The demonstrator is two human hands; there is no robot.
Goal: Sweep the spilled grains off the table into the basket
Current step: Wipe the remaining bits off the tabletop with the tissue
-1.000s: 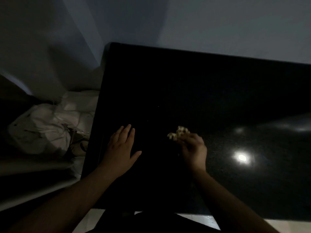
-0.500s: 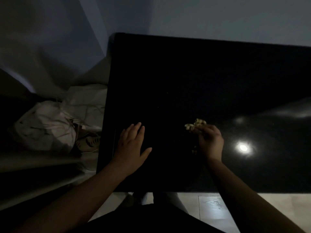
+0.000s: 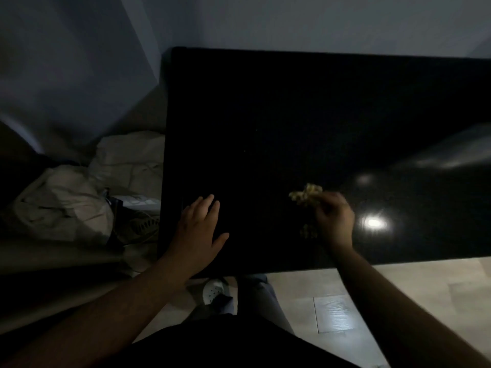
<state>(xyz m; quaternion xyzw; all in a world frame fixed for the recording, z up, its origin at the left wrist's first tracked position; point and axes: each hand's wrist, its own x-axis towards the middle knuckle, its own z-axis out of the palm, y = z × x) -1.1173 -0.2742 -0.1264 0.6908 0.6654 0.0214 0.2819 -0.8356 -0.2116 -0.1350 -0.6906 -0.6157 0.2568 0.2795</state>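
Note:
A glossy black table (image 3: 292, 115) fills the middle of the dim view. My right hand (image 3: 334, 221) hovers just over it near the front edge, fingers pinched on a small clump of pale yellow grains (image 3: 305, 195). A faint patch of the same colour (image 3: 308, 231) shows on the table below the hand; whether it is more grains or a reflection is unclear. My left hand (image 3: 199, 229) lies flat on the table near its left edge, fingers spread, holding nothing. No basket is clearly visible.
Crumpled pale cloth or bags (image 3: 79, 197) lie on the floor left of the table, with a shoe (image 3: 138, 227) beside them. A lamp's reflection (image 3: 373, 223) glares on the tabletop right of my right hand. Light floor tiles (image 3: 345, 301) and my legs show below the table's front edge.
The view has shifted, so the table's front edge and floor show more. Both hands keep their poses; my right hand still pinches the grains at about the same spot on the table.

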